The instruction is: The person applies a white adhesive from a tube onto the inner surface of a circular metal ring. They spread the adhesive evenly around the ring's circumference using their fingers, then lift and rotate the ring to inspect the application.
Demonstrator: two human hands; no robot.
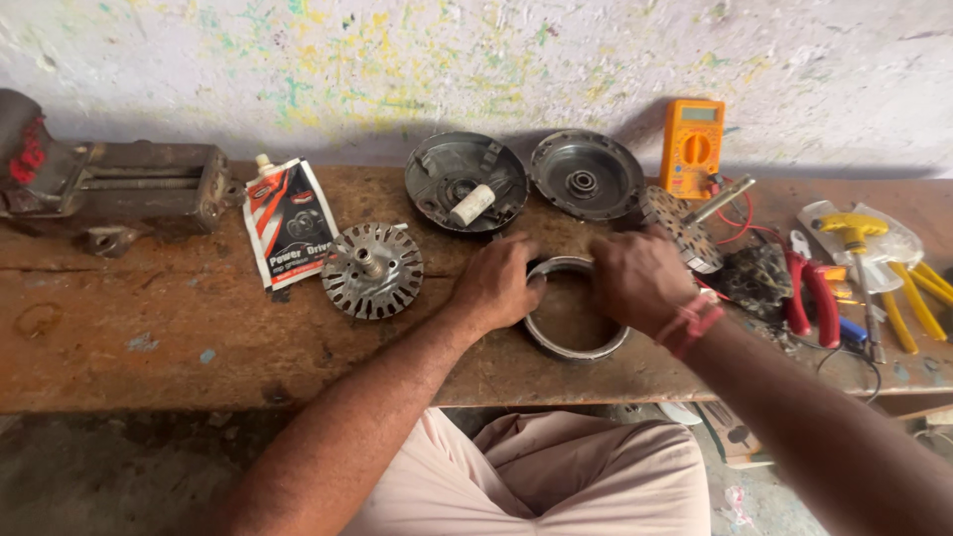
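Worn wooden bench [199,337] bears a metal ring [574,342], gripped at its rim by both hands [571,283].

The person has two bare arms with no sleeves showing. Both arms have dark hair on them. The left hand [496,283] has nothing on its wrist and no rings that can be seen. The right hand [638,278] has red threads [692,324] tied around its wrist, wound in a few loops like a band. Near the bottom, the person wears light pink cloth [556,476] over the lap. It is soft and has folds.
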